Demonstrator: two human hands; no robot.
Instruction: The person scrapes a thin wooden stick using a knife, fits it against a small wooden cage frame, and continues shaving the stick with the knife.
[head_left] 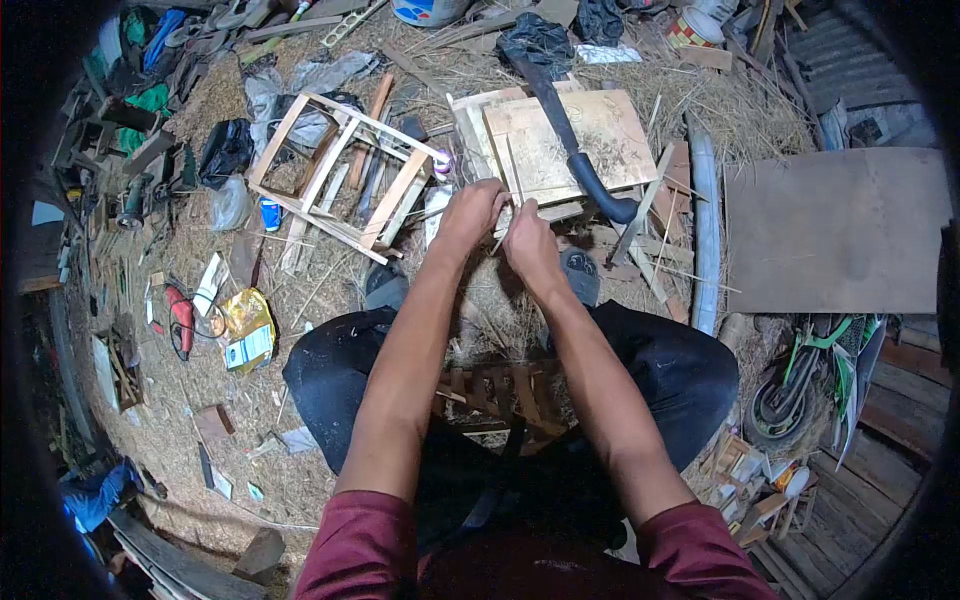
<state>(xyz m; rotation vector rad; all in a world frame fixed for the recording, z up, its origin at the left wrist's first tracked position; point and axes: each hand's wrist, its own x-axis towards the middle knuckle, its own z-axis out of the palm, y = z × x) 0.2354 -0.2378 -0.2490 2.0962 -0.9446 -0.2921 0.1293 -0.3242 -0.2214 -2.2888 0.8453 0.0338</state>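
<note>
Both hands are close together at the near edge of a stack of light wooden boards (600,120). My left hand (472,212) is closed round a thin wooden strip (516,172). Beside it on the right, my right hand (530,240) pinches the same strip, which slants up over the boards. A machete with a dark blade and black handle (592,185) lies across the boards, to the right of my hands. To the left of my hands stands a small frame of pale wood (335,175).
A red power tool (180,320) and a yellow packet (247,325) lie at the left on ground strewn with shavings. At the right are a grey pipe (706,230), a large flat board (840,235) and a toy-like green and white motorcycle (800,380).
</note>
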